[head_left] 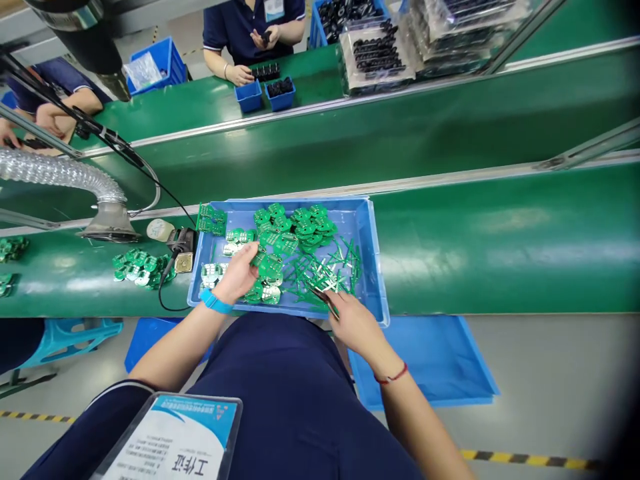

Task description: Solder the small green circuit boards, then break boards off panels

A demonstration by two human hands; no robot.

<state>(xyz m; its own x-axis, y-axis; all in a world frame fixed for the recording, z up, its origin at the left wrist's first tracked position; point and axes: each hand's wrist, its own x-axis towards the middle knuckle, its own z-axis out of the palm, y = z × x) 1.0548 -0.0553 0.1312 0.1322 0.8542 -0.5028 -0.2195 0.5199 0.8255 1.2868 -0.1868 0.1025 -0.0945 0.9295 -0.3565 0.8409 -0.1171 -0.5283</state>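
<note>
My left hand point(241, 272) is closed, its thumb and fingers pinching a green circuit board point(284, 244) over the blue tray point(375, 260). Held in my right hand point(354, 321) is a slim dark tool that looks like tweezers point(326, 301); its tips point toward a heap of thin green board strips point(320, 270). Rounded green boards point(313, 227) are piled at the back of the tray, and more boards point(265, 293) lie near my left fingers. Boards with pale faces point(213, 272) sit at the tray's left side.
Left of the tray are a soldering-iron stand point(183, 250), a round pale container point(160, 230) and a pile of boards point(143, 268). A fume hose point(110, 213) hangs there. Across the bench, a co-worker point(253, 33) handles black parts. A blue bin point(425, 360) lies below the bench edge.
</note>
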